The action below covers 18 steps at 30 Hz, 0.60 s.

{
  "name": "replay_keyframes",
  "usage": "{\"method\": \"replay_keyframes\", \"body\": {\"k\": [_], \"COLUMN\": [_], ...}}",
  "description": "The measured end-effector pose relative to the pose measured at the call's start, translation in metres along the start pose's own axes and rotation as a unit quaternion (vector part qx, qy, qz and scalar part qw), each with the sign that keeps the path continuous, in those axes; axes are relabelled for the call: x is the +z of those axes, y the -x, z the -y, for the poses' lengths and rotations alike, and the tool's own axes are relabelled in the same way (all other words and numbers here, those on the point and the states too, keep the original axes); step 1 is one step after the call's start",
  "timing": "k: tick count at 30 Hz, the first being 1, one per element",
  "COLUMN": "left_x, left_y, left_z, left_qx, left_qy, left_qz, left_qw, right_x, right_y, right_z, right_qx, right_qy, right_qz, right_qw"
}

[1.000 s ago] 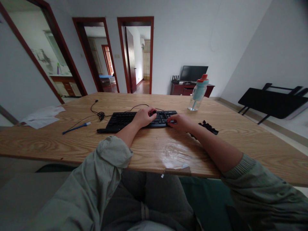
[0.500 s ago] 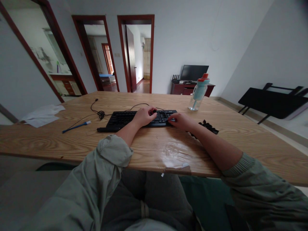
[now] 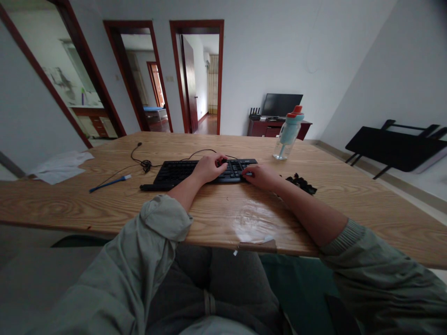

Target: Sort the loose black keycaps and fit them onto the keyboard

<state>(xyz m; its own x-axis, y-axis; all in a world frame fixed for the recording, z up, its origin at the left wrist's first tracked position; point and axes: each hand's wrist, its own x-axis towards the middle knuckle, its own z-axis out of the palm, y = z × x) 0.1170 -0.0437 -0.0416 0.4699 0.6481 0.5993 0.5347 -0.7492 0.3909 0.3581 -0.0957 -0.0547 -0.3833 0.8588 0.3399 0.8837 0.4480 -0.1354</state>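
A black keyboard (image 3: 176, 172) lies on the wooden table in front of me, with a cable running from its back. My left hand (image 3: 209, 169) rests over its middle, fingers curled and thumb against them around something small and dark, too small to name. At the keyboard's right end my right hand (image 3: 260, 176) has its fingertips pinched together on the keys; what sits between them is hidden. Beside my right forearm is a pile of small black pieces (image 3: 302, 184) that look like keycaps, partly covered by the arm.
A blue brush (image 3: 110, 183) with a pale tip lies left of the keyboard, near a coiled black cable (image 3: 145, 165). White paper or cloth (image 3: 63, 166) is at the far left. A clear bottle with a red lid (image 3: 288, 132) stands upright behind my right hand.
Both hands stay nearly in place over the keyboard. My right fingertips have shifted very slightly to the left.
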Motion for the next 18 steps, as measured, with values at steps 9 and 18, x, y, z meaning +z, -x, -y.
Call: {"method": "replay_keyframes", "body": {"k": [9, 18], "left_x": [0.003, 0.008], "left_y": [0.000, 0.003], "left_z": [0.000, -0.006], "left_qx": [-0.003, 0.013], "left_qy": [0.001, -0.020], "left_qz": [0.011, 0.035], "left_qw": [1.000, 0.999], "right_x": [-0.004, -0.004], "right_y": [-0.003, -0.004], "right_z": [0.009, 0.023], "right_qx": [-0.050, -0.053], "right_qy": [0.061, 0.111], "right_qz": [0.025, 0.040], "right_qw": [0.997, 0.992]}}
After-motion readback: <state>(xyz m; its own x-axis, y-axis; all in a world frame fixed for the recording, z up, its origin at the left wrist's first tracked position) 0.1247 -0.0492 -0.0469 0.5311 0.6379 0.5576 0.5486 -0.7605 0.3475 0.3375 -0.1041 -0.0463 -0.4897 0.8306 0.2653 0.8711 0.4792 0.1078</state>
